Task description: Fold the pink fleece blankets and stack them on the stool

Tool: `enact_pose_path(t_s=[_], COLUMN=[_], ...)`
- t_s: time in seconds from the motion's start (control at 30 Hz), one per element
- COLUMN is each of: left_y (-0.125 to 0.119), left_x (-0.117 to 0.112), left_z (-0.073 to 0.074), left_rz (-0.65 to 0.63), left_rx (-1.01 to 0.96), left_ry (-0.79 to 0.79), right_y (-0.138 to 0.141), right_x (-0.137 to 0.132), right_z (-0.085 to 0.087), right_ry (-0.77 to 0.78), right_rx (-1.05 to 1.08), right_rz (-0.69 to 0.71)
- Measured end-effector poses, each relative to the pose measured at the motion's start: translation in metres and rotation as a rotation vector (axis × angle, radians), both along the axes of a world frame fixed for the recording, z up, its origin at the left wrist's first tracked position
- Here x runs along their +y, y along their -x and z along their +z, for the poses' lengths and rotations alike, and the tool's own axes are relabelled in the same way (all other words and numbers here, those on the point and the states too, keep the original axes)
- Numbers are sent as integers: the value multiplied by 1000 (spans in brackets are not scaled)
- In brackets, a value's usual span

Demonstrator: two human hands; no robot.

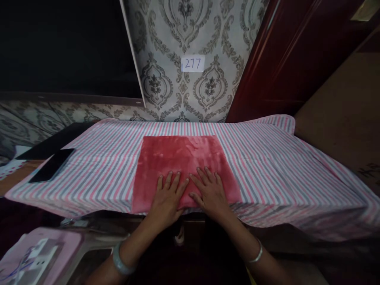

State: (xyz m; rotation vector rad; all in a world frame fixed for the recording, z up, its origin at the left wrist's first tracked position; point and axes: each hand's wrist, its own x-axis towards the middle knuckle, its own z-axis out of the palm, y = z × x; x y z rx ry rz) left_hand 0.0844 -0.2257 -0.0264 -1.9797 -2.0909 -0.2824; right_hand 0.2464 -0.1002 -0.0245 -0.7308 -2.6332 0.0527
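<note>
A red plush-looking cloth (175,154) lies flat in a near-rectangle, its front edge along the front of the striped cover. On its front left part rests my left hand (168,198), palm down with the fingers spread. My right hand (210,192) lies beside it on the front right part, also flat and spread. Neither hand grips anything. Lighter and darker patches mark the cloth's pile. The parts of the cloth under both palms are hidden.
A striped cloth (267,166) covers the table. Towards its left end lies a black phone (52,166). A dark screen (68,47) stands behind on the left, a cardboard box (344,103) on the right. A pink case (69,239) sits low at front left.
</note>
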Motion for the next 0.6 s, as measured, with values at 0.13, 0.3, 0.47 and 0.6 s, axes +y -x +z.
enact_pose_path(t_s=[0.13, 0.3, 0.47, 0.6], left_y=[3, 3, 19, 46], left_x=[2, -2, -23, -50], left_z=[-2, 5, 19, 19], left_rz=[7, 6, -41, 4], left_rx=[34, 51, 40, 65], left_ry=[19, 29, 37, -10], right_y=[2, -2, -32, -66], right_x=[0, -1, 6, 19], right_z=[-3, -2, -1, -12], right_ry=[-19, -50, -91, -101], right_rx=[24, 38, -28, -19], right_rz=[-13, 6, 50, 16])
